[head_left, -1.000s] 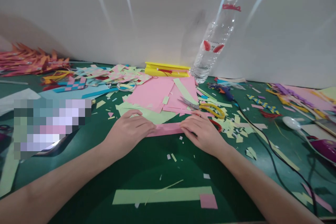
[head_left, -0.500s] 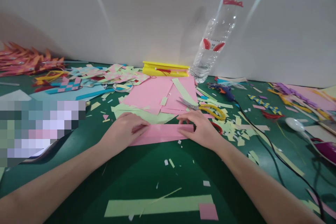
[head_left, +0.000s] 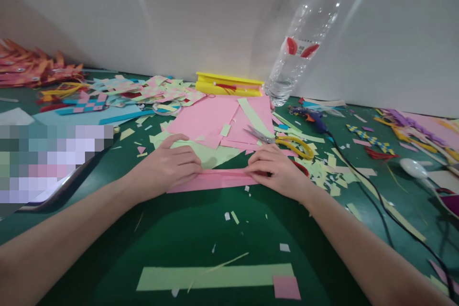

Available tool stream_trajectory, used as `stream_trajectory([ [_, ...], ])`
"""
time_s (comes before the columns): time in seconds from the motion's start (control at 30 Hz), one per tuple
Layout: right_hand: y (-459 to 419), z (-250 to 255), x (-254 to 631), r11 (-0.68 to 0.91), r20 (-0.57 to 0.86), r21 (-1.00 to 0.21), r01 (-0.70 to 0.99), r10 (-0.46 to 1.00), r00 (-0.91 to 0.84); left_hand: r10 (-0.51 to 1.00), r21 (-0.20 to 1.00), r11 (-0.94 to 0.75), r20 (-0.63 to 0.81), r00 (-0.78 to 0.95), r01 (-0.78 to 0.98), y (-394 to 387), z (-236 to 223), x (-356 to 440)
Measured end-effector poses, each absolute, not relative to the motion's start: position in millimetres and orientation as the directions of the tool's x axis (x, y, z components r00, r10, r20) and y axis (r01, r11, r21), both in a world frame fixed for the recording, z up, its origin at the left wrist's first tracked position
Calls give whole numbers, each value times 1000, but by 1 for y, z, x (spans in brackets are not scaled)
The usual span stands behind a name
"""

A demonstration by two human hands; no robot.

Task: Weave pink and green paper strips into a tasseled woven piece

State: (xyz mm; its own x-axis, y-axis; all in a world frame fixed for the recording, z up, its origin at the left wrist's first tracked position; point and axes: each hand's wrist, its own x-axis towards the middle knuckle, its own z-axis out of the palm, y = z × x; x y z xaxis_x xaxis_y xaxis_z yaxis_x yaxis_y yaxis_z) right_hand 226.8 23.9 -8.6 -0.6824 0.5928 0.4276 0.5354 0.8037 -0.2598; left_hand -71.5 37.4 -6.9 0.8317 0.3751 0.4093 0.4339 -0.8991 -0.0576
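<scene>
A pink paper strip (head_left: 222,180) lies on the green tabletop between my hands, with a fold running along its far edge. My left hand (head_left: 170,167) presses on the strip's left part, fingers together on the paper. At the other end, my right hand (head_left: 274,169) pinches the folded edge between thumb and fingers. Just beyond my right hand rest scissors (head_left: 294,146) with yellow handles. Pink paper sheets (head_left: 204,117) and a pale green sheet (head_left: 215,155) lie behind the strip. Closer to me are a pale green strip (head_left: 208,277) and a small pink square (head_left: 287,287).
A tilted plastic bottle (head_left: 304,48) leans on the wall at the back. To the right are a blue glue gun (head_left: 311,118) with a black cord, a white spoon (head_left: 414,169) and paper scraps (head_left: 328,177). A blurred-out phone-like device (head_left: 53,167) stands at left.
The pink strip was opened flatter half a second ago, and its far edge is now folded over. My right fingers have closed down onto it. The view has shifted slightly.
</scene>
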Motion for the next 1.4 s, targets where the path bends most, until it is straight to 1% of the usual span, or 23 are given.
stream_trajectory([
  [0.1,23,-7,227,821,431,-201,535,564,-704,320,-127,-909,396,861,397,39,-4,-72],
  [0.3,23,-6,227,841,394,-125,526,529,-752,193,-305,-901,358,914,309,40,3,-70],
  [0.6,23,-5,228,844,355,-78,530,521,-777,121,-420,-876,285,951,237,38,6,-69],
  [0.77,22,-4,226,845,369,-94,526,521,-770,143,-410,-880,250,958,239,36,10,-68],
  [0.87,22,-4,226,847,371,-99,523,519,-770,125,-404,-887,258,958,225,34,10,-68],
  [1.03,22,-5,226,845,367,-118,522,525,-768,142,-372,-899,255,956,232,32,9,-68],
  [1.4,22,-4,225,846,354,-98,524,522,-776,135,-377,-898,251,959,225,33,11,-65],
])
